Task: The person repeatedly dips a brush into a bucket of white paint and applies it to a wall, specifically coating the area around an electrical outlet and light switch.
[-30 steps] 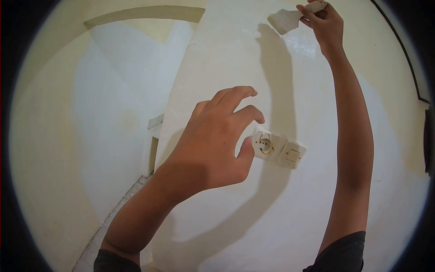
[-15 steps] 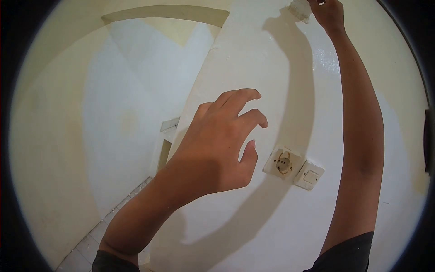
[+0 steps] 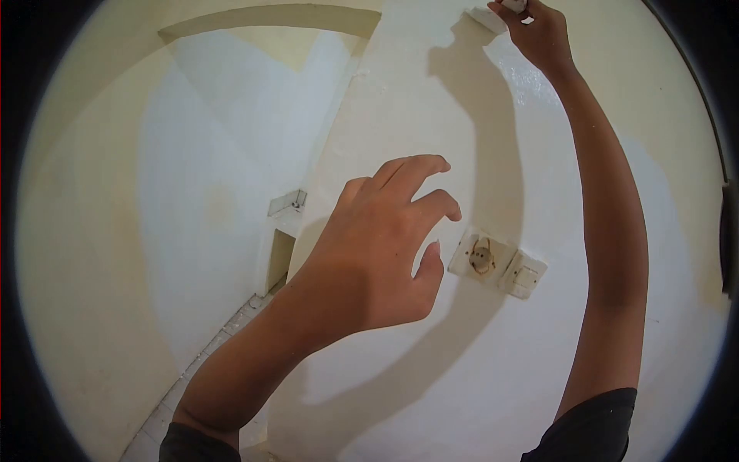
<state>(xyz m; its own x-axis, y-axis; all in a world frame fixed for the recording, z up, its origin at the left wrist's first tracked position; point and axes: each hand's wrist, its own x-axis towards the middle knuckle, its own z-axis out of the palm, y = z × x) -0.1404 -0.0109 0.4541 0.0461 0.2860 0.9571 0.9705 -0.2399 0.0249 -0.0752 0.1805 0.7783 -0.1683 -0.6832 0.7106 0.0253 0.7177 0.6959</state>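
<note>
High on the white wall, my right hand is closed round a paintbrush. The brush's pale bristle end lies at the wall, and part of its handle shows between my fingers. Wet-looking glossy paint shines just below that hand. My left hand hovers in front of the wall at mid-view, fingers apart and slightly curled, holding nothing. Nearest to it on the right is a stained, worn wall socket, with a light switch beside it.
On the left, another wall has white patches over cream, below a curved ledge. A small box-like fixture sits above a recess. Tiled floor shows at lower left. My arms cast shadows across the wall.
My right hand has moved slightly down and left with the paintbrush, which is now tilted differently. My left hand keeps its pose. The view has shifted a little.
</note>
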